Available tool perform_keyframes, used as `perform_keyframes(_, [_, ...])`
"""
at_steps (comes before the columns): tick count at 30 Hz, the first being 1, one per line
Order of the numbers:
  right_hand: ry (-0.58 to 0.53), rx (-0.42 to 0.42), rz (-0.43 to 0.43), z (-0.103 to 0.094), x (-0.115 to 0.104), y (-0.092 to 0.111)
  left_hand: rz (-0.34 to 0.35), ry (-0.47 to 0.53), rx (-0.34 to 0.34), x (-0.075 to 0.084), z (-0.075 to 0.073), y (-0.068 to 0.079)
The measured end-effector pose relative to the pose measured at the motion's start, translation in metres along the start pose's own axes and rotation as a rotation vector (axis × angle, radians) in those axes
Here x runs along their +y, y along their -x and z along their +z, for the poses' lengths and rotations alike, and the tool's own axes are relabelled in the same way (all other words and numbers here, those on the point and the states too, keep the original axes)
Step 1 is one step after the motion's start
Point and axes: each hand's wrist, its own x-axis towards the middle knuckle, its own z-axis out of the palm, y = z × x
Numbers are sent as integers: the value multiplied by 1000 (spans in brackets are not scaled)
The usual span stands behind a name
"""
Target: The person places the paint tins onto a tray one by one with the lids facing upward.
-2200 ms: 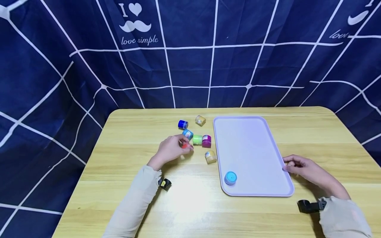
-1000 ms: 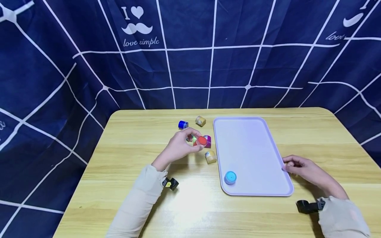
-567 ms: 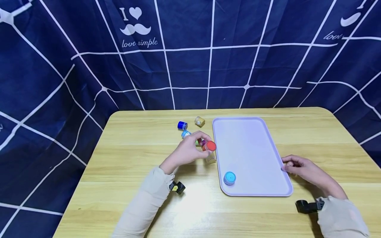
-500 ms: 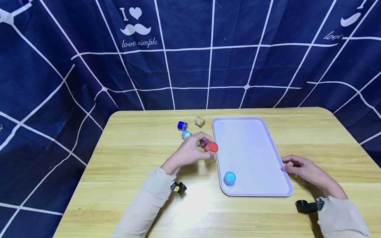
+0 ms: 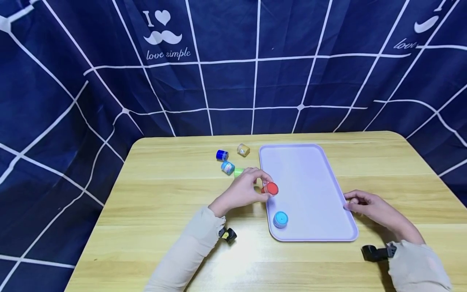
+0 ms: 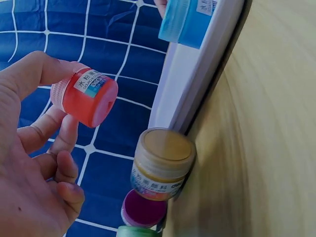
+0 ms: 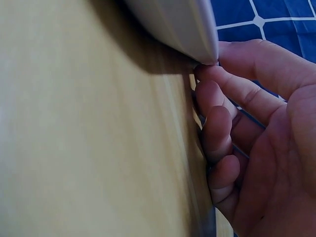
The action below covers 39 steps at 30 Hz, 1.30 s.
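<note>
My left hand (image 5: pixel 245 190) pinches a red paint jar (image 5: pixel 270 189) between thumb and fingers, held over the left rim of a pale lilac tray (image 5: pixel 310 178). In the left wrist view the red jar shows clear of the table, its label turned to the camera. A light blue paint jar (image 5: pixel 280 219) stands upright in the tray's near left corner. With thumb and index finger, my right hand (image 5: pixel 377 209) holds the tray's right rim; the right wrist view shows the other fingers curled by the table.
Left of the tray lie several paint jars: dark blue (image 5: pixel 221 155), yellow-brown (image 5: pixel 243 149), blue (image 5: pixel 228 167) and green (image 5: pixel 238 172). Another yellow-brown jar (image 6: pixel 163 158) and a purple jar (image 6: pixel 143 207) are mostly hidden by the left hand in the head view.
My left hand has picked up the red jar among the others and carried it right and nearer, over the tray's left edge. The right hand keeps its hold on the rim.
</note>
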Motion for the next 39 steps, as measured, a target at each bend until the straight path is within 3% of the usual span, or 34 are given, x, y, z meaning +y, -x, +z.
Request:
perform_keyframes(21, [12,16,-37,3,4,-1,-18,-87,-82,-5,18,-11])
perform_keyframes(35, [8,6,-9,1,0,0,-29,-274,-128,-9,25,-17])
perform_keyframes(39, [7,3,-11,1,0,0,-37,-271,-130,-11,24,-17])
